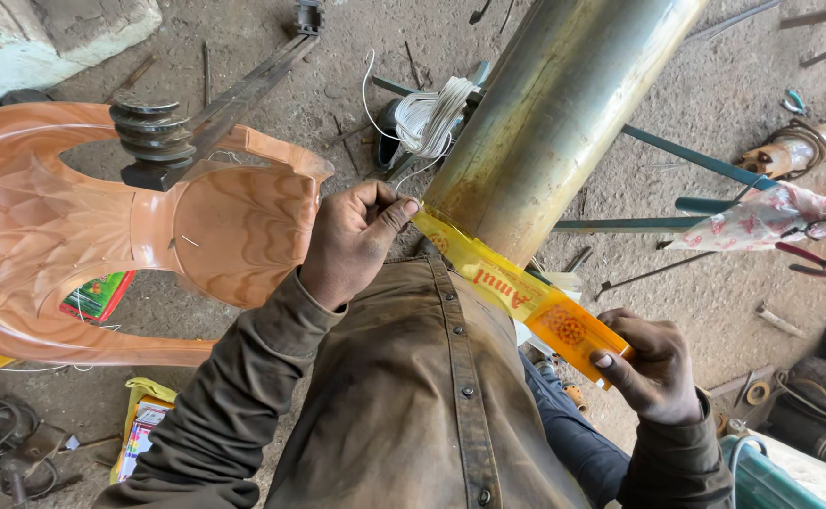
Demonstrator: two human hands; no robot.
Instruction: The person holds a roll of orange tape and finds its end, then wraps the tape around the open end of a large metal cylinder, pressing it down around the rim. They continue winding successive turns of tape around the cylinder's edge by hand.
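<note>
Yellow and orange plastic strip (517, 292), printed and flat, is stretched taut between two hands, running diagonally across the base of a large metal pipe (550, 113). The left hand (352, 240) closes its fingers (396, 215) on the strip's upper end, thumb pressing it against the pipe's lower edge. The right hand (653, 368) pinches the strip's lower, orange end between thumb and fingers (611, 366), held away from the pipe, above the person's knee. Both arms wear sleeves of a brown buttoned shirt (422, 396), which fills the space just below the strip.

The pipe rises from the left hand's fingers toward the upper right, dull silver with yellowish staining. Just above the left hand, beside the pipe, lies a coil of white wire (432, 113). Left of the left hand stands an orange plastic chair (83, 236) carrying a dark metal tool with stacked rollers (154, 132) on a long bar. Beyond the right hand, further right, a patterned cloth (771, 215) and red-handled pliers (818, 264) lie on the dirt floor (696, 85). Thin metal rods (639, 224) lie across the floor behind the pipe.
</note>
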